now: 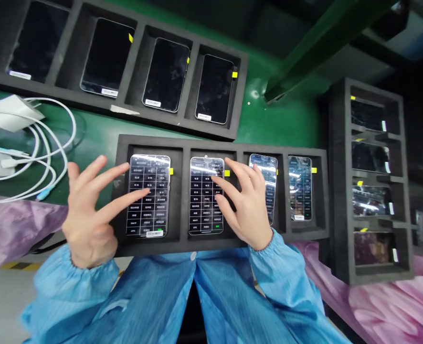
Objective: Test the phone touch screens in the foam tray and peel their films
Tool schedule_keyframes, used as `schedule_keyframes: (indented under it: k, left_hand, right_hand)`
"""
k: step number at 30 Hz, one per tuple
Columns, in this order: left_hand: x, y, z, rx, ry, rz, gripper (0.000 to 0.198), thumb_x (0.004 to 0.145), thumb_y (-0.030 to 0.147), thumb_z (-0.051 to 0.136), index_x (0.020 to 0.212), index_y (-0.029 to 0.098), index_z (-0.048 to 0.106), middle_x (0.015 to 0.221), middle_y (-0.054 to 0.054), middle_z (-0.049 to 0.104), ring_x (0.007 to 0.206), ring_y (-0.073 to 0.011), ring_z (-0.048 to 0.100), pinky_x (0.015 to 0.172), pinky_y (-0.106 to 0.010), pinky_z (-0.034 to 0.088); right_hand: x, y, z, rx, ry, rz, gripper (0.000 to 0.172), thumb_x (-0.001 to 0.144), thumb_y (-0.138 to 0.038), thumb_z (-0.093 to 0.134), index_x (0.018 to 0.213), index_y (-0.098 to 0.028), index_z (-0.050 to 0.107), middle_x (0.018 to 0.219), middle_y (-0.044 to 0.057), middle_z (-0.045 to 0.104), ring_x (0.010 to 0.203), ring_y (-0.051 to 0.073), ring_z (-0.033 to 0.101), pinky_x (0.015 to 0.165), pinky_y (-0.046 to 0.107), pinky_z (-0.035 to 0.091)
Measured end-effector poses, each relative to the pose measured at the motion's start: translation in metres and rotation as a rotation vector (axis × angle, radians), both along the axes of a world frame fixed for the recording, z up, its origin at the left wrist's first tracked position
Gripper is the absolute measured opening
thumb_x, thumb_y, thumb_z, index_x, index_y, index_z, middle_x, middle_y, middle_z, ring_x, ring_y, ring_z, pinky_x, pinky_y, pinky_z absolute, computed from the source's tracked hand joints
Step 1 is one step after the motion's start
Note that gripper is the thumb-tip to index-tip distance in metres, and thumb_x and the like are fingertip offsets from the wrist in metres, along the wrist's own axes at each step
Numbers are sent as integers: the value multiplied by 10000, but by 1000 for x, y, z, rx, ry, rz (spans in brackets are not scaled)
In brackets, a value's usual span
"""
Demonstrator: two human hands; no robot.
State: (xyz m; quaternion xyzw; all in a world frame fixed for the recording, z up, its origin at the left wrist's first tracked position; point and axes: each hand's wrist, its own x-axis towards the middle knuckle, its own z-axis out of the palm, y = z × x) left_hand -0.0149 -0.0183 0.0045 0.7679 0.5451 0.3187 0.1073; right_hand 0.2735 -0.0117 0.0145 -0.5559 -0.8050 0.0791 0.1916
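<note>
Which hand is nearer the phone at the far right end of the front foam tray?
Right. The right hand is over the two middle phones, next to that phone; the left hand is farther away, at the other end of the foam tray.

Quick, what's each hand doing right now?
Left hand: open, fingers spread over the leftmost phone, holding nothing.
Right hand: open, fingers spread over the second phone, holding nothing.

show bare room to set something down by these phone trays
Bare green bench top lies between the upper foam tray and right foam tray, and beside the white cables. Crowded: the front foam tray, under the left hand and right hand.
</note>
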Motion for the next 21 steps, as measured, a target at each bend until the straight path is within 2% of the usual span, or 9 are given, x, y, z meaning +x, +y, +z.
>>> schedule_keyframes:
  k: [3,6,10,14,21]
  left_hand:
    - [10,5,-3,73,-19,27,509,1002,482,160,1318,516,557,1528,135,453,1457,-279,376,1273,-654,87]
    - [10,6,-7,29,3,21,480,1009,461,192,1331,512,545,1543,109,436,1471,-281,352,1259,-677,41]
    - [5,7,-10,-58,123,25,468,1004,438,250,1419,469,465,1620,63,310,1522,-314,237,1243,-697,-7]
    - [5,9,-11,-127,211,10,483,986,362,361,1456,460,413,1656,45,227,1546,-332,161,1233,-710,-1]
    - [7,6,-9,-82,128,118,516,1001,485,214,1449,399,456,1608,-10,326,1523,-329,227,1243,-677,33]
  right_hand:
    - [-6,4,-4,13,-77,24,327,1005,-354,476,1268,-230,624,1519,140,475,1365,303,454,1182,639,267]
    - [-6,6,-8,-22,-126,42,365,1003,-373,483,1331,-241,572,1553,147,429,1378,318,438,1176,679,249]
    - [-5,6,-9,-54,-130,49,385,1000,-377,485,1353,-233,542,1566,154,406,1392,325,426,1183,693,231]
    - [-3,5,-8,-22,-75,48,385,1003,-363,467,1354,-217,531,1545,159,429,1378,326,440,1193,675,237]
    - [0,2,-3,16,-40,0,367,995,-337,488,1330,-196,542,1504,165,470,1356,322,463,1200,631,251]
